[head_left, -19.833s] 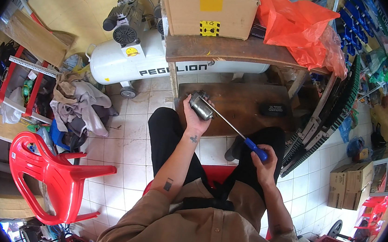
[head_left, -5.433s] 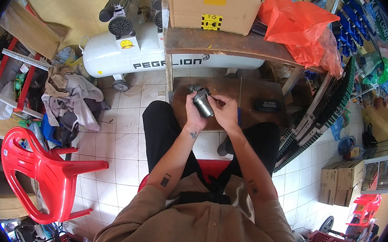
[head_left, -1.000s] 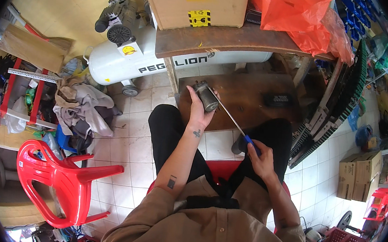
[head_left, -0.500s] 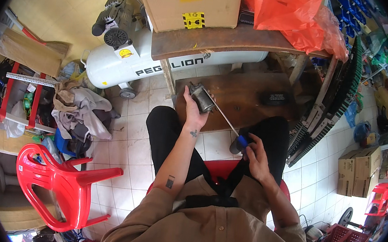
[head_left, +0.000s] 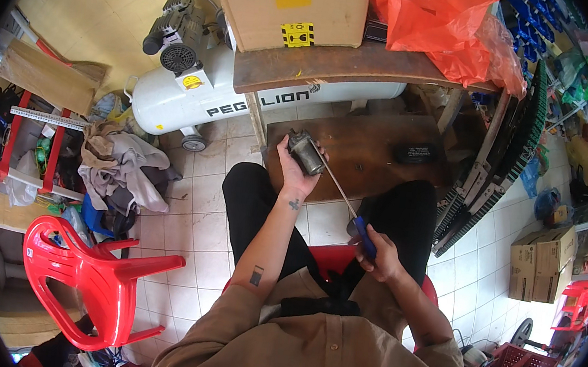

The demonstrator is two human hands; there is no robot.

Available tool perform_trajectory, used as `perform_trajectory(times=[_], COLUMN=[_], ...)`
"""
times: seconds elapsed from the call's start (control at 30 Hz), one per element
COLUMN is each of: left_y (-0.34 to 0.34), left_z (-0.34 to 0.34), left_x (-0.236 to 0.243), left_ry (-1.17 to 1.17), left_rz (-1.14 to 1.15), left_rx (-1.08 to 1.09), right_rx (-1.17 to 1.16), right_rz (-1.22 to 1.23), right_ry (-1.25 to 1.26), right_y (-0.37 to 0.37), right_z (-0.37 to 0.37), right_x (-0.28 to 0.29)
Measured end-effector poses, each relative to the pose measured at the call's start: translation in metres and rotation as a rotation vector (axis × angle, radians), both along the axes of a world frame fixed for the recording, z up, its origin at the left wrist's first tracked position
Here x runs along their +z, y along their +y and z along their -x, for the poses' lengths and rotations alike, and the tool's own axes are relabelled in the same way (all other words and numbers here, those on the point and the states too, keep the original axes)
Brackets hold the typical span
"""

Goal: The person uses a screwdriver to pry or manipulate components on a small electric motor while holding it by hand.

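My left hand (head_left: pixel 297 179) is wrapped round a small grey metal cylinder (head_left: pixel 305 153) that looks like an electric motor, held up in front of my knees. In my right hand (head_left: pixel 384 259) is the blue handle of a long-shafted screwdriver (head_left: pixel 366 240), gripped over my right thigh. Its thin shaft slants up and left to the cylinder's right side, by my left fingertips. Whether the tip touches the metal, or sits in a screw, I cannot make out.
Ahead is a low brown wooden shelf (head_left: pixel 365 144) with a black object (head_left: pixel 412 154), under a bench top (head_left: pixel 277 68) bearing a cardboard box (head_left: pixel 293 10). A white compressor tank (head_left: pixel 167 104) stands behind. A red plastic chair (head_left: pixel 96 285) is at left, dark racks (head_left: pixel 482 180) at right.
My right hand has closed more fully round the screwdriver handle, which sits slightly lower and more tilted. The left hand and cylinder stay nearly in place. Something dark has appeared beneath the red chair.
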State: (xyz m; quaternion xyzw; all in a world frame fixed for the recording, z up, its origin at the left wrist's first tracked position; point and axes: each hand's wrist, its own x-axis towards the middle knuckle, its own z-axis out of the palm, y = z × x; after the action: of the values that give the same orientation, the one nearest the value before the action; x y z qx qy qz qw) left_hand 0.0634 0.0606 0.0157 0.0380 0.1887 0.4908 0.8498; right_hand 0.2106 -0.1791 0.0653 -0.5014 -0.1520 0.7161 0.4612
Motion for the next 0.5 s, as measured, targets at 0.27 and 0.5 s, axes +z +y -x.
perform_trajectory(times=[0.27, 0.5], left_y=[-0.001, -0.002], left_z=[0.000, 0.002], left_x=[-0.004, -0.003], left_ry=[-0.010, -0.016], left_rz=[-0.014, -0.032], left_rx=[0.016, 0.008], right_rx=[-0.019, 0.098], right_rz=[-0.048, -0.242], right_ry=[-0.242, -0.835], right_y=[0.008, 0.009], right_z=[-0.009, -0.014], right_x=[0.001, -0.013])
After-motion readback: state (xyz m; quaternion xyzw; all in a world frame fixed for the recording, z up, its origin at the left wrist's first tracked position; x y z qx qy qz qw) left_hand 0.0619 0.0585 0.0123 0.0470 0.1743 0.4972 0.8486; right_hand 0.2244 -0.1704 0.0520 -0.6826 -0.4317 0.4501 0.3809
